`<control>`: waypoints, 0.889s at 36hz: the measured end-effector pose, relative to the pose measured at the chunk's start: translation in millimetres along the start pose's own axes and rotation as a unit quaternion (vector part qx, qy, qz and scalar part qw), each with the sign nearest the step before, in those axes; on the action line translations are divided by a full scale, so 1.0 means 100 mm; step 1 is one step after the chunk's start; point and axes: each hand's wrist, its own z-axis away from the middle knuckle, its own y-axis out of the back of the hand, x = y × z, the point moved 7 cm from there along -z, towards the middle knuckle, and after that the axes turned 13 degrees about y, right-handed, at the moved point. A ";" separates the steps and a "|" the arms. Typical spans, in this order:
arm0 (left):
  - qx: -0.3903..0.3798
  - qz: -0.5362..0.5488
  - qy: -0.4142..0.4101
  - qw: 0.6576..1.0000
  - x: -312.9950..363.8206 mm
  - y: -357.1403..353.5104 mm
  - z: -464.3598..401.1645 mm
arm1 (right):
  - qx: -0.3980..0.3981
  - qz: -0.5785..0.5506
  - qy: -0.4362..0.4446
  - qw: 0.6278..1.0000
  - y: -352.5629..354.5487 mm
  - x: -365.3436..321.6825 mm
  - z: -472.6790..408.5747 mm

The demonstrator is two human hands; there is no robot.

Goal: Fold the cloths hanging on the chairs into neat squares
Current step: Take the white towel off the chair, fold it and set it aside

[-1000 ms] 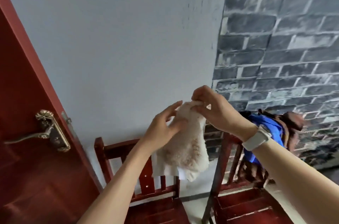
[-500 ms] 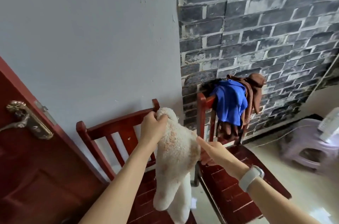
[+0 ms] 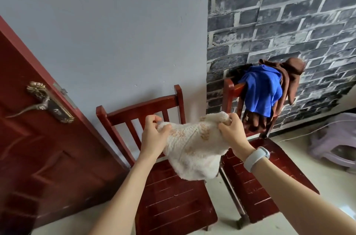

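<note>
Cream fleecy cloth [image 3: 192, 150] held up over left chair [image 3: 169, 196]; left hand [image 3: 154, 138] and right hand [image 3: 232, 130] each grip a top corner. Blue cloth [image 3: 263, 90] and brown cloth [image 3: 292, 75] hang on right chair [image 3: 256, 182] back.

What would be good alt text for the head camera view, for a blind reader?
Two hands, left hand and right hand, hold a fluffy white cloth stretched between them above two red wooden chairs. A blue cloth and a brown cloth hang on the right chair's back.
</note>
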 end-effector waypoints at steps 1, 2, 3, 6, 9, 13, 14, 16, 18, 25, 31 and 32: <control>-0.008 -0.005 -0.018 1.000 0.01 0.00 0.01 | -0.014 -0.006 0.011 1.000 -0.02 -0.03 0.00; -0.022 -0.014 -0.035 0.999 0.01 -0.02 0.02 | -0.045 -0.005 0.021 0.999 -0.07 -0.06 0.01; -0.043 -0.022 -0.049 0.998 0.03 -0.06 0.05 | -0.089 -0.006 0.035 0.995 -0.14 -0.10 0.04; -0.153 -0.003 0.001 0.988 -0.09 -0.28 0.13 | -0.252 0.002 0.066 0.965 -0.40 -0.21 0.24; -0.221 0.062 0.130 0.965 -0.33 -0.49 0.19 | -0.384 -0.031 0.040 0.922 -0.61 -0.20 0.52; -0.181 0.098 0.170 0.964 -0.50 -0.54 0.22 | -0.374 -0.123 -0.009 0.919 -0.66 -0.10 0.63; -0.178 0.100 0.171 0.964 -0.52 -0.55 0.23 | -0.342 -0.135 -0.028 0.930 -0.63 -0.03 0.63; -0.178 0.137 0.187 0.956 -0.55 -0.56 0.25 | -0.261 -0.110 -0.047 0.958 -0.54 0.13 0.61; -0.177 0.209 0.223 0.936 -0.57 -0.55 0.27 | -0.220 -0.066 -0.047 0.972 -0.48 0.28 0.62; -0.203 0.290 0.239 0.904 -0.53 -0.51 0.32 | -0.291 -0.057 -0.125 0.947 -0.61 0.51 0.84; -0.199 0.247 0.209 0.925 -0.56 -0.39 0.29 | -0.219 -0.103 -0.108 0.964 -0.60 0.40 0.71; -0.190 0.240 0.199 0.931 -0.56 -0.36 0.28 | -0.199 -0.081 -0.090 0.972 -0.57 0.39 0.65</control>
